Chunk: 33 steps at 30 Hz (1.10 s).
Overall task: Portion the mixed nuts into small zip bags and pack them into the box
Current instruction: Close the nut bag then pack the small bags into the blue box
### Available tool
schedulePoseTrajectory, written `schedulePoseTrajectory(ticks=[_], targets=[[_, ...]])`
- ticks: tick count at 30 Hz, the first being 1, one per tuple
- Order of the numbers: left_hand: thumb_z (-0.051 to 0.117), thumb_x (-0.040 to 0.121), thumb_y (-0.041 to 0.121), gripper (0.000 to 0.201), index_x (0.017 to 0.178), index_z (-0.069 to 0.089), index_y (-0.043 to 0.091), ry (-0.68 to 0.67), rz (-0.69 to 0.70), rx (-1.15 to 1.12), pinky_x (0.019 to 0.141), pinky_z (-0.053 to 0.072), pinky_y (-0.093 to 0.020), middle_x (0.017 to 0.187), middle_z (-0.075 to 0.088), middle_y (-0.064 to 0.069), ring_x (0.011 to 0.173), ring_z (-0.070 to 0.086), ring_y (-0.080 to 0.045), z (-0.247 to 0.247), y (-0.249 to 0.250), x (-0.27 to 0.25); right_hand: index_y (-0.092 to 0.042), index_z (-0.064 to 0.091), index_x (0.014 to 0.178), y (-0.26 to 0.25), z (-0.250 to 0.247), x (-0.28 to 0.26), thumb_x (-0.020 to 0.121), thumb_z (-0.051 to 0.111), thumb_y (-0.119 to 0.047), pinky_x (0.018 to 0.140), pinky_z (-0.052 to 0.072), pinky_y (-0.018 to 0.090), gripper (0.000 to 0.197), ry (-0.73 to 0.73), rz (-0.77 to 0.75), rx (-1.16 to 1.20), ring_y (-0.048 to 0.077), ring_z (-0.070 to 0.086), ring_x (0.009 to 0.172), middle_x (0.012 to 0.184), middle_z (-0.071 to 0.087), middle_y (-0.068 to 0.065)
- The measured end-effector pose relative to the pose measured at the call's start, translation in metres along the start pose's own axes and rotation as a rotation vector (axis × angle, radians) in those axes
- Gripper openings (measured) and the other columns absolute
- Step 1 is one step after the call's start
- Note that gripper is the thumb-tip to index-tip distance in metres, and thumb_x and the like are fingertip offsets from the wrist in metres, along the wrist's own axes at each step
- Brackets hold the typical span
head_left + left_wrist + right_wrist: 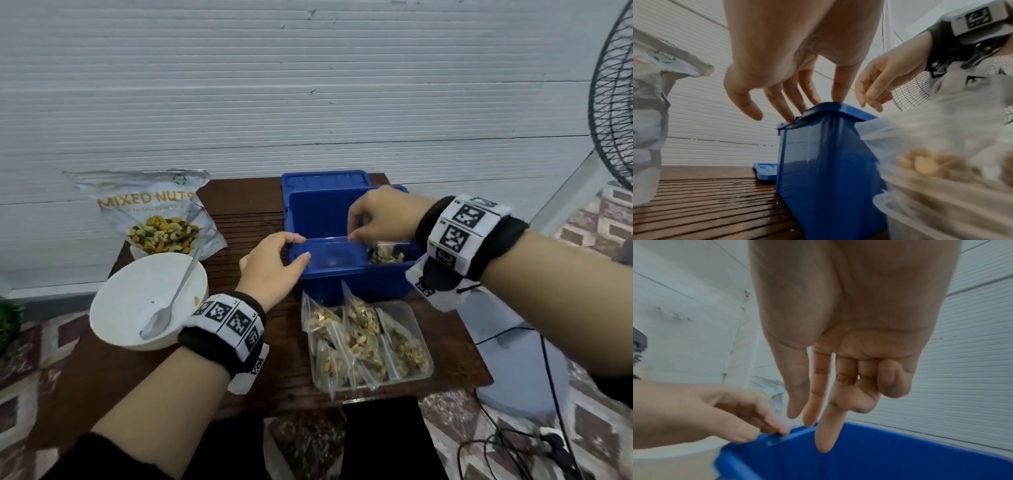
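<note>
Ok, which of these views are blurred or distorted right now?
Head view: sharp, edges bowed by the wide lens. Left wrist view: bags of nuts smeared out of focus; blue box crisp. Right wrist view: right hand soft and dim.

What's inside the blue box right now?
The blue box holds one zip bag of nuts at its right side, below the right hand. The left part looks bare blue. That hand and the near wall hide the rest.

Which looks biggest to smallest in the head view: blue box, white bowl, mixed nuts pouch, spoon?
1. Blue box.
2. White bowl and mixed nuts pouch look alike; the bowl lies nearer the camera, so unranked.
3. Spoon, clearly smallest.
</note>
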<state>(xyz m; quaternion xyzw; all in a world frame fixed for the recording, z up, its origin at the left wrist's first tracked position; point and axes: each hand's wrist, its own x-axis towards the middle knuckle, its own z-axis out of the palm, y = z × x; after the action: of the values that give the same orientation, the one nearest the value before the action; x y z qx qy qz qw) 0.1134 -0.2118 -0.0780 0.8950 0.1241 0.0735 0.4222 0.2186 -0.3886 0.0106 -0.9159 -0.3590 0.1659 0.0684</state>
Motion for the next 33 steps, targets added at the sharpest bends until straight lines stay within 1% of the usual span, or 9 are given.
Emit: schedulePoseTrajectory(ticks=[4,8,13,16,19,24,27,30,33], targets=[[0.065,0.088,0.032,0.019,0.102,0.056,0.040,-0.015,0.033,-0.016,0.108,0.034,-0.049,0.118,0.056,0.015,0.122,0.050,-0.013,0.000,0.000,-0.018,-0.022,0.071,0.094,-0.029,0.021,-0.033,0.085,0.070,-0.026,0.055,0.034,0.008,0.010,-0.083,-0.098,0.063,-0.007,0.052,0.060,0.069,0.060,-0.014],[0.065,0.088,0.028,0.020,0.100,0.054,0.040,-0.007,0.076,-0.029,0.107,0.035,-0.048,0.114,0.055,0.015,0.121,0.051,-0.014,0.000,0.002,-0.038,-0.032,0.071,0.102,-0.048,0.049,-0.057,0.085,0.070,-0.015,0.064,0.043,0.012,0.024,-0.194,-0.202,0.126,-0.001,0.056,0.066,0.080,0.068,-0.010],[0.064,0.089,0.025,0.019,0.100,0.055,0.038,-0.015,0.109,-0.034,0.107,0.036,-0.047,0.115,0.056,0.014,0.121,0.050,-0.013,0.001,0.001,-0.058,-0.035,0.072,0.104,-0.055,0.075,-0.071,0.085,0.067,-0.010,0.065,0.041,0.012,0.032,-0.218,-0.248,0.187,-0.001,0.051,0.069,0.092,0.067,-0.007],[0.064,0.089,0.023,0.018,0.101,0.057,0.035,-0.004,0.113,-0.048,0.108,0.037,-0.044,0.119,0.059,0.009,0.120,0.051,-0.012,0.004,0.000,-0.070,-0.029,0.075,0.095,-0.056,0.085,-0.078,0.084,0.071,-0.017,0.062,0.037,0.007,0.017,-0.132,-0.223,0.207,-0.007,0.050,0.067,0.093,0.068,-0.008],[0.063,0.091,0.022,0.014,0.101,0.059,0.031,0.005,0.122,-0.061,0.104,0.038,-0.030,0.119,0.060,0.007,0.116,0.052,-0.009,0.005,0.002,-0.079,-0.019,0.076,0.092,-0.053,0.090,-0.083,0.085,0.070,-0.015,0.063,0.037,0.003,0.010,-0.041,-0.201,0.270,-0.016,0.051,0.066,0.089,0.068,-0.007],[0.058,0.094,0.030,0.013,0.095,0.067,0.021,0.019,0.092,-0.191,0.070,0.035,0.001,0.098,0.065,0.012,0.087,0.055,0.006,0.004,0.012,-0.091,-0.014,0.073,0.091,-0.046,0.090,-0.092,0.087,0.069,-0.017,0.065,0.041,0.006,0.007,0.104,-0.153,0.396,-0.011,0.054,0.066,0.077,0.063,-0.015],[0.054,0.093,0.044,0.030,0.083,0.068,0.021,0.006,0.087,-0.286,0.068,0.036,0.002,0.089,0.070,0.011,0.085,0.059,0.007,0.001,0.020,-0.096,-0.013,0.070,0.090,-0.044,0.089,-0.097,0.089,0.065,-0.017,0.071,0.048,0.018,0.007,0.195,-0.115,0.513,0.001,0.058,0.072,0.081,0.066,-0.006],[0.057,0.086,0.055,0.037,0.081,0.069,0.020,-0.028,0.093,-0.348,0.071,0.041,-0.008,0.088,0.070,0.006,0.087,0.061,-0.003,0.000,0.024,-0.097,-0.013,0.067,0.086,-0.045,0.087,-0.101,0.091,0.061,-0.012,0.064,0.044,0.011,0.008,0.291,-0.116,0.650,-0.005,0.055,0.061,0.071,0.062,-0.011],[0.071,0.079,0.045,0.027,0.085,0.069,0.018,-0.045,0.135,-0.390,0.075,0.046,-0.015,0.085,0.069,0.008,0.083,0.062,-0.003,-0.004,0.024,-0.095,-0.018,0.065,0.085,-0.045,0.086,-0.100,0.092,0.061,-0.014,0.063,0.043,0.011,0.009,0.392,-0.089,0.715,-0.006,0.054,0.061,0.072,0.062,-0.012]])
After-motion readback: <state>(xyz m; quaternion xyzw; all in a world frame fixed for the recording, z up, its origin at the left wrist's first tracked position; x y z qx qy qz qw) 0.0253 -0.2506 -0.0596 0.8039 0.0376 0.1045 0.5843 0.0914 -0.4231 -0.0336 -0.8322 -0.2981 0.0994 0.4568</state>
